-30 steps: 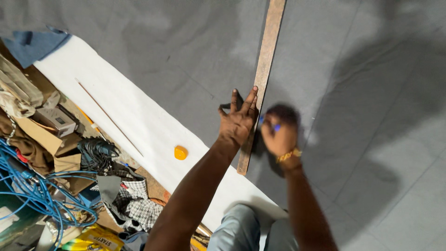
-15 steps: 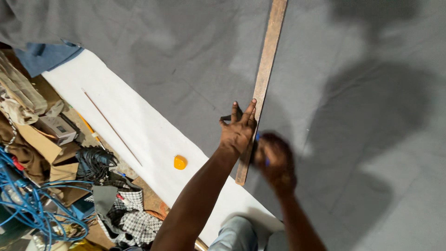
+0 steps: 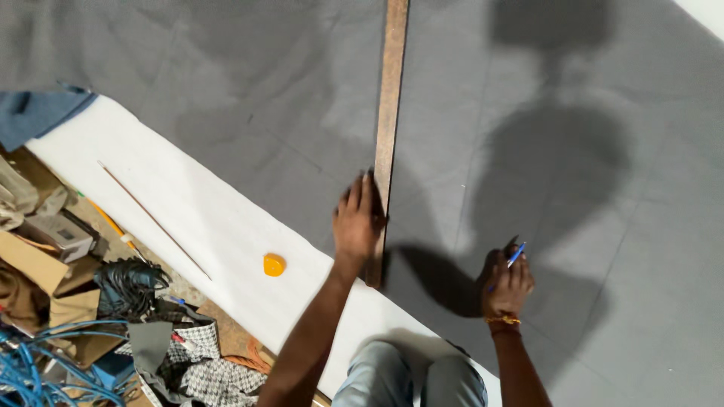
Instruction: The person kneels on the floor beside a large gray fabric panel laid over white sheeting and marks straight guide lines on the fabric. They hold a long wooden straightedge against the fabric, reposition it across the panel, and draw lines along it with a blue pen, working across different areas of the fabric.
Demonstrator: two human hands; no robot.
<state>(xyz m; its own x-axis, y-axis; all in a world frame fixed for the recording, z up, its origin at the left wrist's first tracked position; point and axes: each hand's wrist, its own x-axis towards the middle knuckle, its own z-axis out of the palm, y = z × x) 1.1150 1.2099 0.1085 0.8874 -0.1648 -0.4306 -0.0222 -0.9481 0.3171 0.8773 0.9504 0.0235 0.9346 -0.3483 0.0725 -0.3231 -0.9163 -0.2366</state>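
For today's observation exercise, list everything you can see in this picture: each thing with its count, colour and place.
sheet: one, grey, spread over the floor
strip: one, white, along the sheet's left edge
board: one, brown, long, lying on the sheet
pen: one, blue, in the right hand
disc: one, orange, on the strip
rod: one, thin, brown, on the strip
cables: bundle, blue, bottom left
boxes: several, brown, far left
left hand: pressing the board
right hand: on the sheet, bracelet at wrist

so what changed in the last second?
The right hand, holding the blue pen, moved off the wooden straightedge rightward onto the grey sheet. The left hand stayed pressed on the straightedge; the orange tape measure is unmoved.
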